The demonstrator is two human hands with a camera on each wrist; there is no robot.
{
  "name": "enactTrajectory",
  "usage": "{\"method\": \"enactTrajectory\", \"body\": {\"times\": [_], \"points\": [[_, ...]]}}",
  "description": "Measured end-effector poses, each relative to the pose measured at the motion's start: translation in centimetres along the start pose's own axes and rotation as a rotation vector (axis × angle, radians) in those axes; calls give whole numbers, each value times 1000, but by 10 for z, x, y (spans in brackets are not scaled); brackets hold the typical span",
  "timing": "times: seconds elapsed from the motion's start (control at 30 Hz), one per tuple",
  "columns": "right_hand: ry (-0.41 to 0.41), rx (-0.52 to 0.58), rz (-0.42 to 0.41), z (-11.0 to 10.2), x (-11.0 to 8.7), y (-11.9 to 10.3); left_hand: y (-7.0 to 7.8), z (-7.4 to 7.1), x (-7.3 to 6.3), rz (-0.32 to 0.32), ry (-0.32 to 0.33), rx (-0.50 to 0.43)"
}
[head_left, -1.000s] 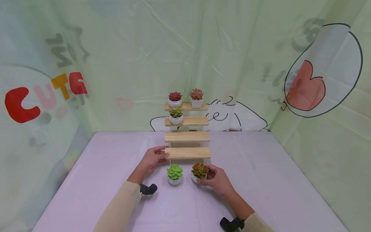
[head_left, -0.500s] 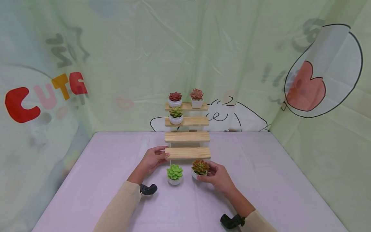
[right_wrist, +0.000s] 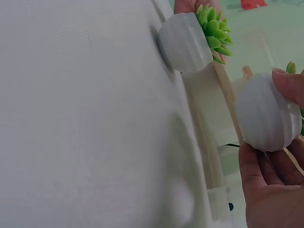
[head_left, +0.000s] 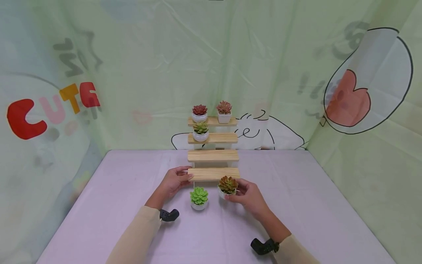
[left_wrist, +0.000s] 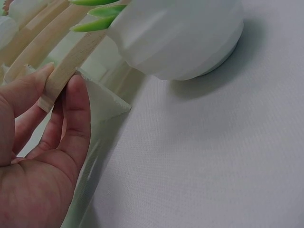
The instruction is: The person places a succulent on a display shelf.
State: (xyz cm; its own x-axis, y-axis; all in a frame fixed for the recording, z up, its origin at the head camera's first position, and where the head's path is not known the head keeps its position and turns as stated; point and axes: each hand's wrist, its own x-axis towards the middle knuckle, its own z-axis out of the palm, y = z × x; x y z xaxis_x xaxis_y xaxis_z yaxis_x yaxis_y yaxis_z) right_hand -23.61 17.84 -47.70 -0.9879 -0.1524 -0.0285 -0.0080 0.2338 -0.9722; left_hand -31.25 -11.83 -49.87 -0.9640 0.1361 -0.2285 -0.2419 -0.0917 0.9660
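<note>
A tiered wooden shelf [head_left: 213, 156] with white side supports stands on the table. My left hand [head_left: 175, 181] grips the left end of its lowest board [left_wrist: 71, 61], thumb above and fingers beneath. In my right hand [head_left: 249, 197] is a potted succulent [head_left: 228, 185] with brownish-orange leaves; thumb and fingers hold its white ribbed pot [right_wrist: 266, 111]. It is raised off the table, just in front of the lowest board's right end. A bright green potted succulent [head_left: 199, 198] stands on the table before the shelf, between my hands.
On the top board stand a dark red succulent [head_left: 199, 113] at left and a pink one [head_left: 224, 111] in a square pot at right. A yellow-green succulent [head_left: 200, 131] sits left on the second board. A printed green curtain [head_left: 158, 73] surrounds the lilac tabletop [head_left: 283, 190].
My right hand has lifted the brownish-orange succulent from the table and moved it up toward the lowest board. My left hand has stayed on the board's end.
</note>
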Motion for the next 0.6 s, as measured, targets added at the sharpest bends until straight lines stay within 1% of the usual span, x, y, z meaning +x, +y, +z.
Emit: {"method": "enactTrajectory", "body": {"times": [0.37, 0.6], "points": [[0, -31, -34, -3, 6, -19, 2, 1, -2, -6, 9, -11], [19, -30, -34, -5, 16, -25, 2, 1, -1, -9, 2, -18]]}}
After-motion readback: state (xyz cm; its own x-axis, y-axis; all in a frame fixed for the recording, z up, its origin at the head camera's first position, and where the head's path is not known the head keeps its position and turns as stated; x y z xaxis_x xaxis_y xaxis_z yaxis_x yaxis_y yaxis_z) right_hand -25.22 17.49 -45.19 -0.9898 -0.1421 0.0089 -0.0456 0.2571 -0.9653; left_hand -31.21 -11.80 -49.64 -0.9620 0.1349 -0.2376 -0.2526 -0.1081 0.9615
